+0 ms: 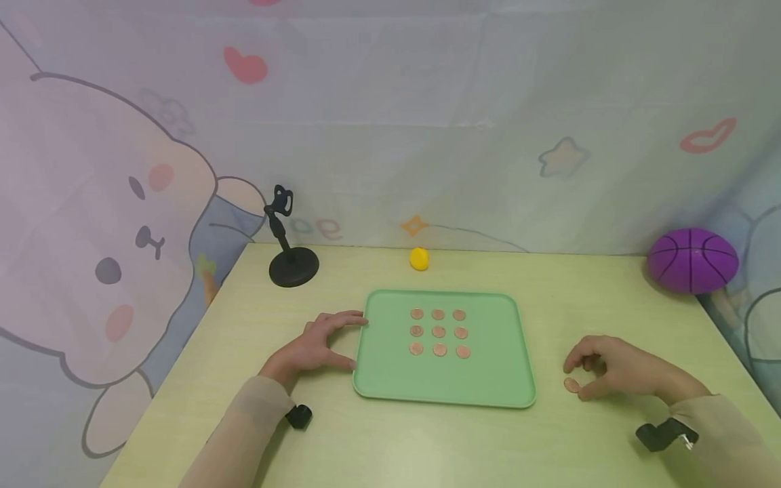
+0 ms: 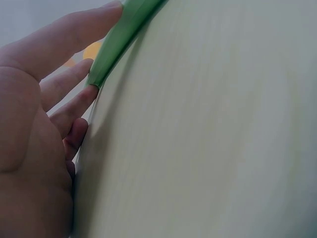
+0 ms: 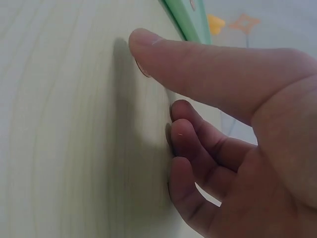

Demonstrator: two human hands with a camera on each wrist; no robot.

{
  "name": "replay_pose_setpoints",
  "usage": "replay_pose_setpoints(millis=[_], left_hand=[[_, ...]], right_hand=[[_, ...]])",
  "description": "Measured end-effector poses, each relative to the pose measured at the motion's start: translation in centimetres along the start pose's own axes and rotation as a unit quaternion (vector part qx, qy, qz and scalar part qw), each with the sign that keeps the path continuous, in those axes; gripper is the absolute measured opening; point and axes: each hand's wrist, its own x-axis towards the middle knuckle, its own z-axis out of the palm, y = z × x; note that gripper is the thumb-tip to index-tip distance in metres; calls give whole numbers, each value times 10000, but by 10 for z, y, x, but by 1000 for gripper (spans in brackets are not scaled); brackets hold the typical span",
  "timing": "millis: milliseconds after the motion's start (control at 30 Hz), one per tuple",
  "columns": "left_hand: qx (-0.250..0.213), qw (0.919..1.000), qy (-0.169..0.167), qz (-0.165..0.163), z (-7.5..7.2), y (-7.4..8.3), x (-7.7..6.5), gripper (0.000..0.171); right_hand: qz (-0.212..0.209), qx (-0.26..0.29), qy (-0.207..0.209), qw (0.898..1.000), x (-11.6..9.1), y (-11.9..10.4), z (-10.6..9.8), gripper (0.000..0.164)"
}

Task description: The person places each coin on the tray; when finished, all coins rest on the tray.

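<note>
A green tray lies on the table with several copper coins set out on it in three rows of three. At its left edge, my left hand rests with fingers and thumb spread against the rim; the left wrist view shows fingertips touching the green rim. To the right of the tray, my right hand is low over the table. One loose coin lies between its thumb and index finger, close to the thumb tip. In the right wrist view the thumb mostly hides that coin.
Behind the tray sits a small yellow object. A black stand is at the back left of the table, and a purple ball at the back right corner. A printed cloth hangs behind the table.
</note>
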Motion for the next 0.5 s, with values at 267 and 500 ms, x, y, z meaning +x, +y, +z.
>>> replay_pose_setpoints(millis=[267, 500], left_hand=[[67, 9999, -18, -106, 0, 0, 0, 79], [59, 9999, -13, -113, 0, 0, 0, 79]], right_hand=[[-424, 165, -59, 9989, 0, 4, 0, 31], [-444, 127, -45, 9989, 1, 4, 0, 23]])
